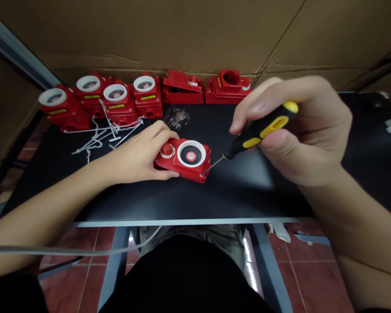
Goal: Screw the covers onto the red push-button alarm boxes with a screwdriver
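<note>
A red alarm box with a white-ringed round window and a red button lies flat on the black table. My left hand grips its left end, fingers curled over the top and thumb along the front edge. My right hand is closed round a black and yellow screwdriver. The thin metal tip of the tool touches the box's front right corner.
Several more red alarm boxes stand in a row along the table's back edge, two at the right with no white ring. A tangle of white ties and a small heap of debris lie before them. Cardboard walls surround the table.
</note>
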The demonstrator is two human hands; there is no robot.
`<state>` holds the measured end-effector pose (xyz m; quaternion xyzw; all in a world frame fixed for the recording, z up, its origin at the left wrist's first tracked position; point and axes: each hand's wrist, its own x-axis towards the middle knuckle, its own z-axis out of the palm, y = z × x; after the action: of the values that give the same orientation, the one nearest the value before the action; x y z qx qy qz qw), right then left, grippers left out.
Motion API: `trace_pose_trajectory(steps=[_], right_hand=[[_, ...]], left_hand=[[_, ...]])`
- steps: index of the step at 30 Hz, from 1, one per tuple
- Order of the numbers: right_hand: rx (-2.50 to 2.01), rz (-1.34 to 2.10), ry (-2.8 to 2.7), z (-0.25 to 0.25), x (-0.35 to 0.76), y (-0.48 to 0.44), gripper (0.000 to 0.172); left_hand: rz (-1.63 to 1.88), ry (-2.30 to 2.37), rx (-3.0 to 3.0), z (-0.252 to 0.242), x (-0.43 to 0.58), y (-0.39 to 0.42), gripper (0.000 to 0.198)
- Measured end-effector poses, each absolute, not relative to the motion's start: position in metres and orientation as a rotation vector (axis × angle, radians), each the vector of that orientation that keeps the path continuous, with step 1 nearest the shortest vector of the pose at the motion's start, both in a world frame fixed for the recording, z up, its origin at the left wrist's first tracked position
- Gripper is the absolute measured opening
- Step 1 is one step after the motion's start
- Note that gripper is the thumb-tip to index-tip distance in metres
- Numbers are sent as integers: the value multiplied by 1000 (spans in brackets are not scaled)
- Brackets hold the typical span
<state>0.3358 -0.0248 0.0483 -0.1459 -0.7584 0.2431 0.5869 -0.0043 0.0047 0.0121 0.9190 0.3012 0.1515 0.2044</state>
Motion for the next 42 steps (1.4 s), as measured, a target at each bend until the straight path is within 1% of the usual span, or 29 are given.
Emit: trace_pose_trajectory(steps=[2,4,5,8,9,10,11,14,15,19,24,29,35,37,41,42], right_hand=[[-283,486,-1802,51,335,-24,28],[-258,524,-1839,55,335,-26,32],[-257,615,-1847,56,336,-29,37],[-260,972,-1824,57,339,-40,58],[-253,1062,-1809,56,339,-44,61],[-242,1123,-1800,55,340,-47,60],[-240,1160,-1798,53,339,-50,55],[-323,1233,-1771,53,336,-54,35],[-376,1239,-1751,54,335,-54,35],[-549,1153,-1601,67,326,-53,50],[-580,1099,-1526,81,319,-52,56],[-588,1090,-1509,80,315,-52,62],[-603,1047,-1478,62,323,-49,70],[-568,1005,-1477,52,330,-44,66],[-319,871,-1529,39,340,-33,39],[-281,858,-1536,38,340,-32,35]], left_hand=[[438,818,2570,11,-5,5,78],[448,805,2563,9,-6,6,79],[451,804,2559,9,-6,6,80],[457,810,2554,6,-6,7,85],[461,812,2557,5,-5,7,85],[463,815,2563,5,-4,7,85],[464,819,2570,4,-4,7,85],[456,832,2601,2,-2,7,85],[451,838,2608,1,-1,7,85],[449,864,2596,1,-1,6,89],[410,870,2595,6,0,2,83],[364,854,2595,13,3,-2,69],[347,849,2579,14,4,1,69],[345,840,2580,13,3,2,69],[336,824,2590,12,2,3,70],[336,820,2593,12,2,3,70]])
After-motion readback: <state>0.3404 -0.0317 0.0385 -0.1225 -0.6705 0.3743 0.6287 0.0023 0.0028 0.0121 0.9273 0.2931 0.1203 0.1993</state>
